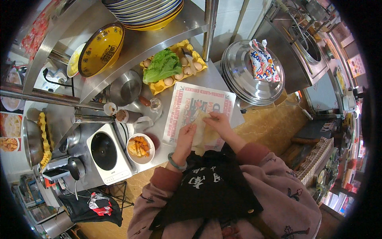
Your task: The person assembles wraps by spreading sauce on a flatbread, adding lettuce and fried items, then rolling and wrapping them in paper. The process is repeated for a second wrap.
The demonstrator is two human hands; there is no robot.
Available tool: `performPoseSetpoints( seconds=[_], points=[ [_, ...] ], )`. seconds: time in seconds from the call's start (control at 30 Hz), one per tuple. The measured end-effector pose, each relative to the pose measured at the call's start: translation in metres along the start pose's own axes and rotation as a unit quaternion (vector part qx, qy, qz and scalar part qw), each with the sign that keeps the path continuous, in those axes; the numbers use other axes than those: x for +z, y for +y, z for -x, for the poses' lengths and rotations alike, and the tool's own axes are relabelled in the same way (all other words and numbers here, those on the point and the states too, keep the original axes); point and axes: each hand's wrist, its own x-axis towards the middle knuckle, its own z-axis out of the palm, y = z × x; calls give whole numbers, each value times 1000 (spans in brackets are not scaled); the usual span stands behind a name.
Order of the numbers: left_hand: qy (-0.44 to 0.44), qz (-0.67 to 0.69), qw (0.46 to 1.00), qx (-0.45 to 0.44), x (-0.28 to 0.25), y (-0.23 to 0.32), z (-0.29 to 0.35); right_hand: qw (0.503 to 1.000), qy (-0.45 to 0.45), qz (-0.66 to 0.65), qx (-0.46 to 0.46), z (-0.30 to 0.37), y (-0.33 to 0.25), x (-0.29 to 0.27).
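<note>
Here's the left hand point(184, 143) and right hand point(219, 123), fingers pinching the pale sheet point(199, 134) above the paper point(178, 105), by the near edge of the worktop point(212, 82); light, even pressure should spare it tearing

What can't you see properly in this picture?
Head view: what the pale floppy thing is; the left hand and right hand cover parts, and it looks blurry.
Head view: how many eggs there are; the lettuce hides part of the yellow tray.
Head view: the top of the plate stack, cut off by the upper edge.
</note>
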Motion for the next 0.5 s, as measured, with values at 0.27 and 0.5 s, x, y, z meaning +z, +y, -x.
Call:
performPoseSetpoints(
  seconds=[0.27,0.5],
  points=[
    [-7,108,993,38,0,10,6,955,35,-288,53,-11,2,-9],
    [-10,161,987,25,-7,23,13,930,62,-357,59,-17,-1,-24]
  ],
)
